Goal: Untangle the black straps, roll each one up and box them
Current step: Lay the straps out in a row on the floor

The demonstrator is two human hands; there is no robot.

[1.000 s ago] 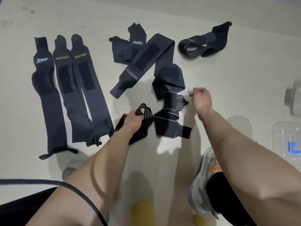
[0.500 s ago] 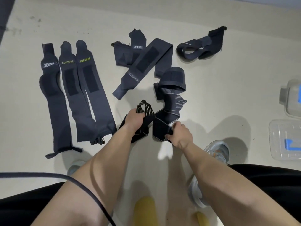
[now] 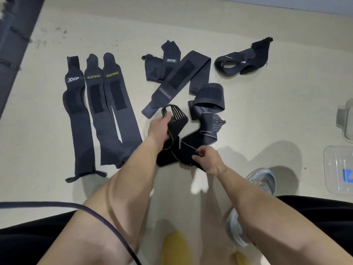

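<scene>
A tangled black striped strap [image 3: 198, 138] lies on the pale floor in front of me. My left hand [image 3: 159, 126] grips its looped striped end. My right hand [image 3: 207, 159] pinches the strap's near edge at its lower right. Three straps lie flat side by side at the left: one marked XEP [image 3: 76, 115] and two marked XUEYING [image 3: 99, 111]. Crossed straps [image 3: 177, 75] with a curled band [image 3: 209, 96] lie beyond the tangle. One more folded strap [image 3: 242, 58] sits at the far right.
Clear plastic box parts [image 3: 338, 169] with a blue latch stand at the right edge, another clear piece [image 3: 345, 121] above them. My grey shoe [image 3: 261, 180] is by my right forearm. A dark cable [image 3: 99, 217] crosses my left arm. Dark furniture [image 3: 13, 44] fills the upper left.
My right hand came down from beside the striped end to the strap's near edge and now pinches it. My left hand kept its grip on the looped end. The camera tilted.
</scene>
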